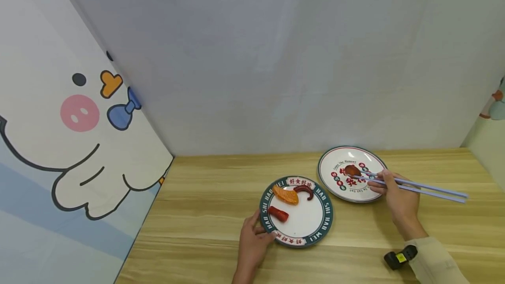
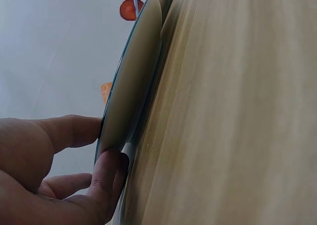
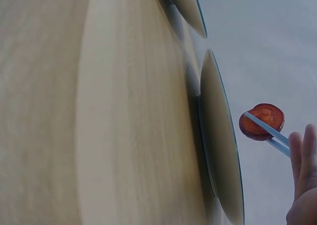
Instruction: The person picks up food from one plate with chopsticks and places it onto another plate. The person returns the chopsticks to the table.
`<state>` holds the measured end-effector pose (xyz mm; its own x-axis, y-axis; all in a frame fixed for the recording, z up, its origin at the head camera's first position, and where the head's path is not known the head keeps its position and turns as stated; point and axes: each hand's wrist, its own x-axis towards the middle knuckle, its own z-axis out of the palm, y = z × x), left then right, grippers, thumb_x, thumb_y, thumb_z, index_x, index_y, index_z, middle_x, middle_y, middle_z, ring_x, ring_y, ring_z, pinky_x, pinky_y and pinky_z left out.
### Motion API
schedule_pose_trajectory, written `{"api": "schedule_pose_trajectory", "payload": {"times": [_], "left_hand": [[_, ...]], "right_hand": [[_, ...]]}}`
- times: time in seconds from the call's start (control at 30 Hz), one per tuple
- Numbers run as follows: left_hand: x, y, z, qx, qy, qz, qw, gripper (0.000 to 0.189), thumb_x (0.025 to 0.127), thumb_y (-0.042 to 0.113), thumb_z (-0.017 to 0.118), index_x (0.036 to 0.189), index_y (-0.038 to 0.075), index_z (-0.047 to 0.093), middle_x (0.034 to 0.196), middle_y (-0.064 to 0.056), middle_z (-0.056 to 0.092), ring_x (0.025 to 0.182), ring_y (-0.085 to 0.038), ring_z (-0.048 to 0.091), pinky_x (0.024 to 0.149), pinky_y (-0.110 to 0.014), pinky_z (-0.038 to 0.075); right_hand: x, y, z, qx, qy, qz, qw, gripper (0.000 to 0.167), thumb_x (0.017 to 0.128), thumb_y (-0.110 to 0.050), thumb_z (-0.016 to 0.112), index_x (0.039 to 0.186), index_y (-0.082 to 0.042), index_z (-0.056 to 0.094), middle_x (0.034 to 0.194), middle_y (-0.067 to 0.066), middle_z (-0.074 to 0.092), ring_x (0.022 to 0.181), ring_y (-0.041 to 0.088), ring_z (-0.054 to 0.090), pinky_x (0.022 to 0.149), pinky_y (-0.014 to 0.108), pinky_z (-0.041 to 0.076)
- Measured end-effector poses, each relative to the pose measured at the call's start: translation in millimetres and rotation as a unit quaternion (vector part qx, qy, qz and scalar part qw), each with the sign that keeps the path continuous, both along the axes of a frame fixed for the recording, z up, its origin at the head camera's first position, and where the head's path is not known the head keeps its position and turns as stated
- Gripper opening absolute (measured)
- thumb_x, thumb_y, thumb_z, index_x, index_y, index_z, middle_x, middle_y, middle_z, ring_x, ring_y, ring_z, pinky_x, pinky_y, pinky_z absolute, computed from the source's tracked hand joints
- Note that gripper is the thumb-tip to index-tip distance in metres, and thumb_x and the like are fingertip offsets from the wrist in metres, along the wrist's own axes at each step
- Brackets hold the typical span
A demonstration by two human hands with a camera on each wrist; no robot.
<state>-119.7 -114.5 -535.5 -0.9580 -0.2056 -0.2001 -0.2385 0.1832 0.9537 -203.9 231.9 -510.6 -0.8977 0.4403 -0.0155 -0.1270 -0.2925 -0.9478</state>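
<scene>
My left hand (image 1: 252,244) pinches the lower left rim of a green-rimmed white plate (image 1: 309,220), its fingers at the edge in the left wrist view. On this plate lie an orange fish-like slice (image 1: 287,196), a dark red curled tentacle piece (image 1: 304,190) and a red chunk (image 1: 279,214). My right hand (image 1: 400,205) grips a pair of pale blue chopsticks (image 1: 430,187). Their tips clasp a round reddish-brown food piece (image 3: 265,121), raised above a second white plate (image 1: 335,161) with red lettering and a thin green rim.
The wooden table (image 1: 197,214) meets a plain grey wall (image 1: 244,78) close behind the plates. On the left stands a panel with a cartoon print (image 1: 35,78). A dark wrist device (image 1: 400,257) sits at the right sleeve (image 1: 434,260).
</scene>
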Motion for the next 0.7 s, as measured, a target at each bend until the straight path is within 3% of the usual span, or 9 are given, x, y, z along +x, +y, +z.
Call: {"api": "schedule_pose_trajectory", "payload": {"times": [0.37, 0.7], "left_hand": [[-2.0, 1.9, 0.1, -0.003, 0.006, 0.001, 1.0, 0.081, 0.078, -0.012, 0.08, 0.152, -0.01, 0.047, 0.14, -0.021, 0.056, 0.097, -0.021, 0.067, 0.078, -0.03, 0.062], [-2.5, 1.7, -3.6, -0.005, -0.004, 0.001, 1.0, 0.082, 0.079, -0.012, 0.08, 0.153, -0.01, 0.046, 0.141, -0.021, 0.055, 0.096, -0.02, 0.066, 0.078, -0.029, 0.062]], "right_hand": [[-10.7, 2.3, -2.8, -0.03, 0.003, -0.015, 0.9994, 0.021, 0.106, -0.003, 0.059, 0.092, 0.0, 0.075, 0.08, 0.002, 0.077, 0.069, 0.014, 0.078, 0.065, 0.026, 0.063], [-17.4, 4.6, -5.9, -0.049, -0.004, -0.019, 0.9986, 0.023, 0.106, -0.003, 0.059, 0.09, -0.002, 0.075, 0.078, 0.004, 0.077, 0.069, 0.016, 0.079, 0.064, 0.025, 0.062]]}}
